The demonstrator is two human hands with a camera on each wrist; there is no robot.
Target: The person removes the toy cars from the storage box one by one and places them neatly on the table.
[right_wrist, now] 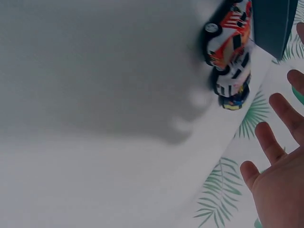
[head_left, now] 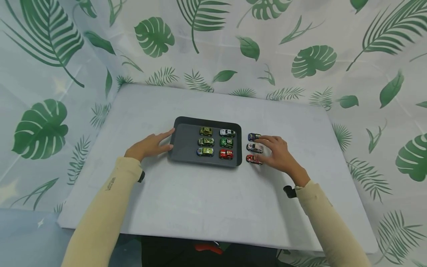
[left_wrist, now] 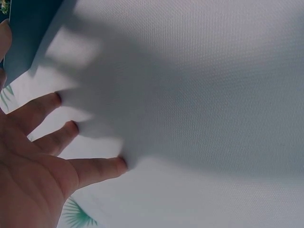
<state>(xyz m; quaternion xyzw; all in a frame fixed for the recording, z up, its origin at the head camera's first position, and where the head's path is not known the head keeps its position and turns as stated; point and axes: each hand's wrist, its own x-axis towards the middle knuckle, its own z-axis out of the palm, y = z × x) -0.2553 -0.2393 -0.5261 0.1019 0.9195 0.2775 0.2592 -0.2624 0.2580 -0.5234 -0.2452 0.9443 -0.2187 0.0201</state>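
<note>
Grey tray (head_left: pixel 181 148) is lying against your spread left hand (head_left: pixel 148 147); your right hand (head_left: pixel 279 154), fingers loosely apart, is hovering beside three toy cars (head_left: pixel 255 148) on the white table (head_left: pixel 200 200), leaf-print curtain (head_left: pixel 300 55) hanging behind.

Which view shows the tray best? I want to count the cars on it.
The head view: the whole tray shows, with six cars. The left wrist view catches only a dark corner, the right wrist view only an edge.
</note>
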